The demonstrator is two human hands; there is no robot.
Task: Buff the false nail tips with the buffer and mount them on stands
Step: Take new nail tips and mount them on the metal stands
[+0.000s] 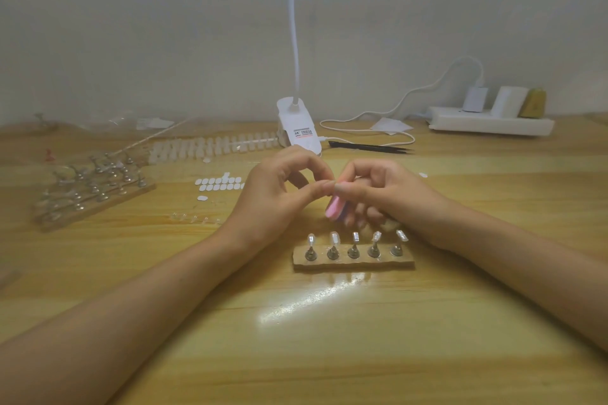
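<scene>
The right hand (378, 189) grips the pink buffer (332, 210) above the table (329, 355). The left hand (279, 196) pinches thumb and forefinger together at its upper end; contents indiscernible. The stands (353, 248) are nearby.

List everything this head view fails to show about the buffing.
Head view:
- Nail tip: fingertips of the left hand hide whether one is pinched.
- Buffer: mostly covered by the right hand.
- Lamp: head cut off by the top edge.
- Clip label: too small to read.
</scene>
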